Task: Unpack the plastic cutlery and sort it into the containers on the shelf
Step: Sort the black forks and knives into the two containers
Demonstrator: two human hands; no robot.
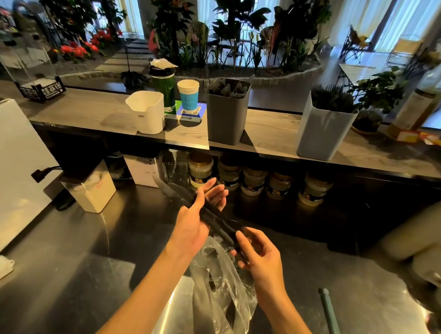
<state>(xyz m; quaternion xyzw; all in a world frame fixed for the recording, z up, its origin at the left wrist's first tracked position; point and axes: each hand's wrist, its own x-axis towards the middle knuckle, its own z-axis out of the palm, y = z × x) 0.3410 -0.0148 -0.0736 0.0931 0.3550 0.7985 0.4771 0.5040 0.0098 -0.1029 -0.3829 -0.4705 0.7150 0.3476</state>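
A bundle of black plastic cutlery (pixel 210 215) lies across both hands above the steel counter, its blade ends pointing up-left. My left hand (pixel 195 218) cradles the bundle with straight fingers along it. My right hand (pixel 258 254) pinches the lower handle end. A clear plastic bag (pixel 221 296) with more black pieces hangs below the hands. On the shelf stand a dark grey container (pixel 226 119) holding black cutlery and a light grey container (pixel 322 133) with black cutlery in it.
A white jug (pixel 148 112), a green bottle (pixel 165 86) and a paper cup (pixel 188 93) share the shelf. Jars (pixel 253 180) line up under it. A white box (pixel 93 189) stands at left, a grey pen (pixel 332 323) lies at right.
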